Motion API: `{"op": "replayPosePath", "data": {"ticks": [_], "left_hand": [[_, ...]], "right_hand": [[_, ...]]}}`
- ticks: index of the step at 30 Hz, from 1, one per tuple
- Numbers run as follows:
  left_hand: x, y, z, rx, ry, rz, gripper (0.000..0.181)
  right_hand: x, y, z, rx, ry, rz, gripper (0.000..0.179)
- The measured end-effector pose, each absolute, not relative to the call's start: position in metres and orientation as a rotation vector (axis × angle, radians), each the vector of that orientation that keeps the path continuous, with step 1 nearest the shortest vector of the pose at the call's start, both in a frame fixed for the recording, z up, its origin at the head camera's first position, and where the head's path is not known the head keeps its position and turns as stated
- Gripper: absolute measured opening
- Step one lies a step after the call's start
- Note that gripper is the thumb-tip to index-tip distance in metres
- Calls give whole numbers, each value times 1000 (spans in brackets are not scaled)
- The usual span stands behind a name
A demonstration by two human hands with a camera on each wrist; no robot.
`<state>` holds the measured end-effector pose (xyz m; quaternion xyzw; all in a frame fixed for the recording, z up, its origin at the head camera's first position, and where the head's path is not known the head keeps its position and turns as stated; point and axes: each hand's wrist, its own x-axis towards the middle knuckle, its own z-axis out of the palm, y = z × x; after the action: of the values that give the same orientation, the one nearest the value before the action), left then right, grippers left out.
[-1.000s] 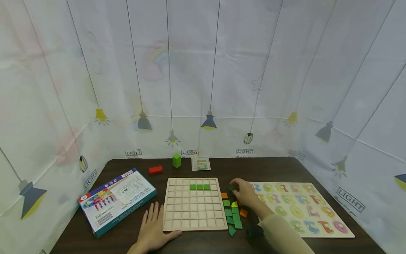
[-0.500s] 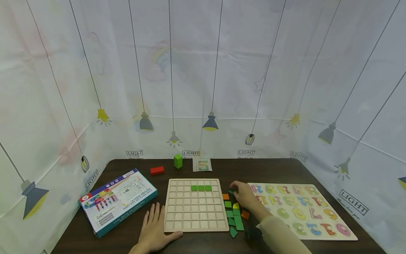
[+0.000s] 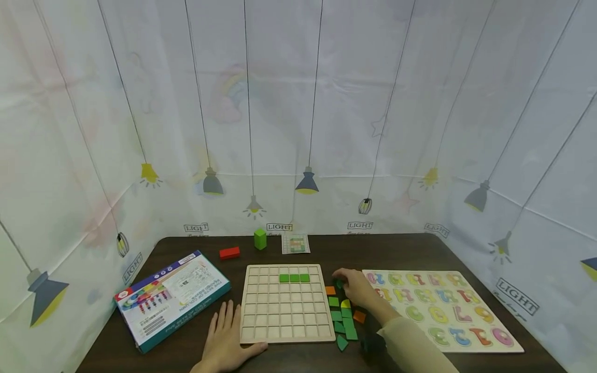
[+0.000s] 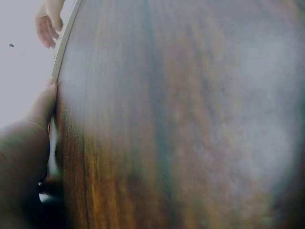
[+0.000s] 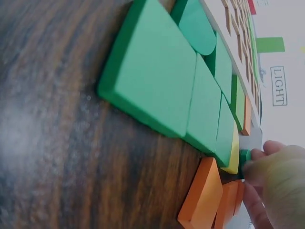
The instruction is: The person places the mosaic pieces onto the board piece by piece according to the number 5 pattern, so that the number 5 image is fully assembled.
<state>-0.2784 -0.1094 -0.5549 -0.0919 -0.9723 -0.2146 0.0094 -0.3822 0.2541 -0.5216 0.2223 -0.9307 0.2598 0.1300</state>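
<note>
My left hand (image 3: pixel 224 336) lies flat with fingers spread on the dark table, its thumb along the near left corner of the wooden grid board (image 3: pixel 261 339). In the left wrist view, the thumb (image 4: pixel 45 102) meets the board's edge. Three green squares (image 3: pixel 294 278) sit in a row in the board's upper cells. Beyond the board's right side, my right hand (image 3: pixel 356 287) pinches a small green block (image 5: pixel 244 157) between thumb and fingers. Close by lie several green blocks (image 5: pixel 152 71), a yellow piece (image 5: pixel 232 152) and orange blocks (image 5: pixel 202 195).
A letter puzzle board (image 3: pixel 448 311) lies on the right, partly under the right forearm. A flat game box (image 3: pixel 172 300) is on the left. Towards the back are a red block (image 3: pixel 229 253), an upright green block (image 3: pixel 260 239) and a pattern card (image 3: pixel 295 243) near the printed curtain.
My right hand has shifted slightly left towards the board, with the small green block at its fingers. The left hand has stayed in place; the head view has tilted a little.
</note>
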Motion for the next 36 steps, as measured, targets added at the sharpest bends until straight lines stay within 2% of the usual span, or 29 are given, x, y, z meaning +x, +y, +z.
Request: {"op": "replayPosePath", "data": {"ticks": [12, 20, 36], "left_hand": [[-278, -111, -555, -281, -3029, -703, 125], [-279, -110, -554, -287, -3030, -700, 124], [-279, -112, -554, -328, -3029, -698, 126]], "right_hand": [[-380, 256, -520, 550, -2744, 892, 22], [-389, 252, -517, 589, -2645, 820, 24], [-400, 190, -506, 753, -2676, 904, 26]]}}
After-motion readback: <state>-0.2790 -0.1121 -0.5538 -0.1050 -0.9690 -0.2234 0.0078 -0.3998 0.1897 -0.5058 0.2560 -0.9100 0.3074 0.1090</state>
